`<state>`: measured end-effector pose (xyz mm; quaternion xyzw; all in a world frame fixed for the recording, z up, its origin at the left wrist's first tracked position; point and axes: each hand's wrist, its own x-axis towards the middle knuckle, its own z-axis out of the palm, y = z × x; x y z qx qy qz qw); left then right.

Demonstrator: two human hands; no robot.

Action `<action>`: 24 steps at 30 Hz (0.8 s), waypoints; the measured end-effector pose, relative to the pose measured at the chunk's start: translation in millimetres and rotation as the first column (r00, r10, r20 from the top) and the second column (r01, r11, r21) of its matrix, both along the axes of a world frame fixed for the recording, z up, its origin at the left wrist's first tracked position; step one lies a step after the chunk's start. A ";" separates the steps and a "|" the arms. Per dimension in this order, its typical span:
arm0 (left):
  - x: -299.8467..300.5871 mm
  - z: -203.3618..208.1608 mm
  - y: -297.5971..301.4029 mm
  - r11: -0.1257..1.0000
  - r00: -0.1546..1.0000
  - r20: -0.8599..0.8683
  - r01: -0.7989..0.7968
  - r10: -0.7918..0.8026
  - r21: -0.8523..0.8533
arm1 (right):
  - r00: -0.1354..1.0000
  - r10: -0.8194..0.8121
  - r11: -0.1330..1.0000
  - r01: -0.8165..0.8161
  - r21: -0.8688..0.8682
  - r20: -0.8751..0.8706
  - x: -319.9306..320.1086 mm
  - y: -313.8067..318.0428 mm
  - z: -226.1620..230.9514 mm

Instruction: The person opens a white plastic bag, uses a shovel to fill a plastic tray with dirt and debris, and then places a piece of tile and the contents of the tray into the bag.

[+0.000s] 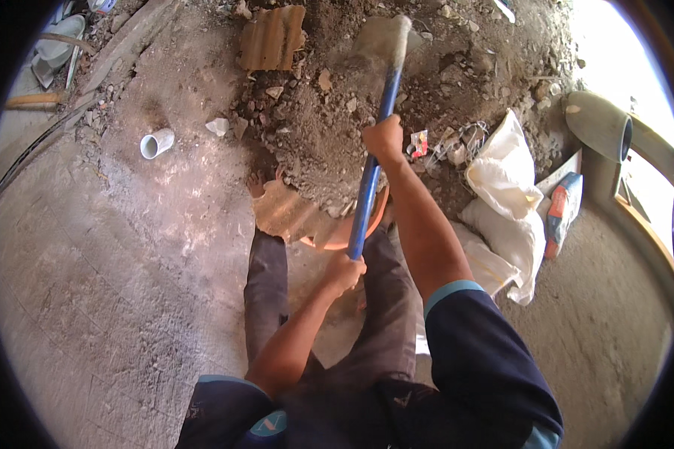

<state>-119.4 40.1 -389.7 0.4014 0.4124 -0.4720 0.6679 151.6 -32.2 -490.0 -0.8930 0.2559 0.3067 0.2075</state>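
Observation:
Both my hands grip the blue handle of a hoe (366,198), whose dusty metal blade reaches the far soil heap (314,120). My left hand (343,275) is closed around the handle's near end. Farther up the handle, my right hand (384,140) is wrapped around it. Below the handle sits an orange basin (380,212), its rim partly covered by a brown corrugated piece (292,213) and loose soil. The blade is slightly blurred, so its contact with the soil is hard to make out.
White sacks (505,168) slump at the right, beside a blue and red bag (563,213) and a wide grey pipe (597,123). A short white pipe piece (157,144) lies left. Another corrugated piece (272,39) rests at the back. My bare toes (257,183) show beside the soil.

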 end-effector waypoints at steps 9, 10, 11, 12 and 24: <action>-98.4 102.4 27.0 0.999 0.972 -0.235 0.026 -0.033 -0.034 | 0.987 -0.038 0.996 0.050 0.074 -0.159 -142.3 -2.5 34.3; -101.3 112.3 38.1 0.998 0.971 -0.231 0.065 -0.065 -0.007 | 0.982 -0.056 0.993 0.073 0.091 -0.178 -156.0 -4.2 33.9; -101.1 119.4 47.7 0.990 0.967 -0.211 0.144 -0.140 0.004 | 0.984 -0.089 0.988 0.106 0.113 -0.152 -165.5 -4.4 35.8; -100.8 127.2 56.4 0.975 0.958 -0.192 0.221 -0.214 0.016 | 0.985 -0.122 0.981 0.139 0.135 -0.126 -176.8 -5.0 38.9; -149.2 226.0 185.3 0.768 0.756 -0.260 0.636 -0.600 0.076 | 0.941 -0.297 0.862 0.337 0.379 -0.159 -312.9 48.1 112.1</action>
